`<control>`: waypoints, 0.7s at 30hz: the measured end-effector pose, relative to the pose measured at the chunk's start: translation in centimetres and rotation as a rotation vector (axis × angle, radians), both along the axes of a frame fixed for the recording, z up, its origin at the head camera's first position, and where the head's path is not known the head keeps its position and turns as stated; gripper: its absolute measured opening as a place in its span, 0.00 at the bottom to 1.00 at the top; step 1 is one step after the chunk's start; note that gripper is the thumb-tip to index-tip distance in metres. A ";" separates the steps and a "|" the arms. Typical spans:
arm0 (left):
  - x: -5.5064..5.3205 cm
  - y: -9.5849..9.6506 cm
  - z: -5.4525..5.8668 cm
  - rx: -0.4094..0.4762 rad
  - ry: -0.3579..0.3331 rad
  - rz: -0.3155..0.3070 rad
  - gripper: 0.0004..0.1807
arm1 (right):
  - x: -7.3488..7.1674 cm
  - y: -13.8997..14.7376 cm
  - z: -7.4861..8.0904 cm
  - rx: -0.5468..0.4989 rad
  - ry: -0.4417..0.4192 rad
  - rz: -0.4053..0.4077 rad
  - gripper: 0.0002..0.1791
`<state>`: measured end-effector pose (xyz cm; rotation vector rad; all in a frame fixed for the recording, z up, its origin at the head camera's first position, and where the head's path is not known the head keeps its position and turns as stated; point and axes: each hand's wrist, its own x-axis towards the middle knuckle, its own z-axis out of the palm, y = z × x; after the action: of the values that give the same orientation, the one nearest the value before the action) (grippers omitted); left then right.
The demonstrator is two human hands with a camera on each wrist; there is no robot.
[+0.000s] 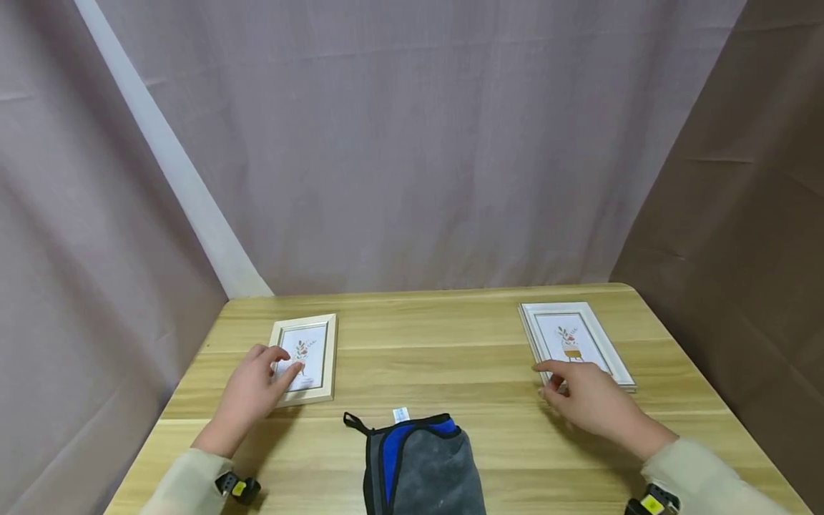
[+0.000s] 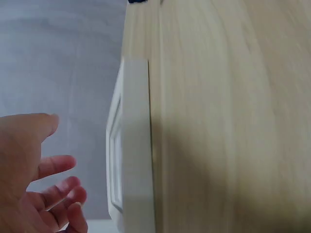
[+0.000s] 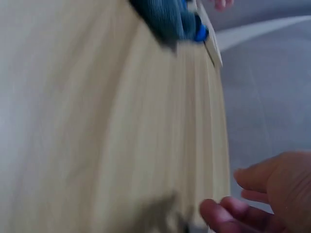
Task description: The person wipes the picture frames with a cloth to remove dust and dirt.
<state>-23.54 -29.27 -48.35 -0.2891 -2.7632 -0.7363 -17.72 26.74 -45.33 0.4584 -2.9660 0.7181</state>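
Note:
On the left of the table lies a cream picture frame (image 1: pixel 330 357) with a flower-vase print. My left hand (image 1: pixel 254 383) hovers over its near left part, fingers loosely bent and holding nothing; the left wrist view shows a gap between the hand and the frame's edge (image 2: pixel 137 145). A white picture frame (image 1: pixel 601 336) with a similar print lies at the right, its doubled edge suggesting another beneath. My right hand (image 1: pixel 595 400) is at its near side, covering the lower left corner. The right fingers (image 3: pixel 257 179) are slightly bent with nothing between them; whether they touch the frame cannot be told.
A folded grey and blue cloth (image 1: pixel 438 472) with black edging, a loop and a white tag lies at the table's front middle. The wood-grain table (image 1: pixel 425 343) ends at grey curtains (image 1: pixel 425 143) behind and a brown curtain (image 1: pixel 740 214) on the right.

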 end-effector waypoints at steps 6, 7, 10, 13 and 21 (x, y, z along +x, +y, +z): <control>0.4 -1.2 -1.2 -0.039 -0.109 0.007 0.38 | 1.7 -2.4 -1.4 -0.094 -0.199 0.124 0.26; 0.4 -1.3 -1.4 -0.045 -0.124 0.007 0.41 | 1.9 -2.8 -1.6 -0.092 -0.214 0.140 0.27; 0.5 -1.6 -1.8 -0.052 -0.153 0.000 0.46 | 2.7 -4.2 -1.8 -0.058 -0.234 0.177 0.32; 0.5 -1.9 -2.1 -0.046 -0.151 0.003 0.46 | 3.3 -5.9 -1.8 -0.032 -0.240 0.215 0.37; 1.0 -2.8 -2.2 -0.046 -0.189 0.004 0.50 | 4.0 -9.6 -2.3 -0.029 -0.236 0.257 0.34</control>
<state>-22.52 -32.06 -50.52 -0.2346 -2.9605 -0.7347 -13.75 17.15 -47.65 0.8176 -3.1423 0.8954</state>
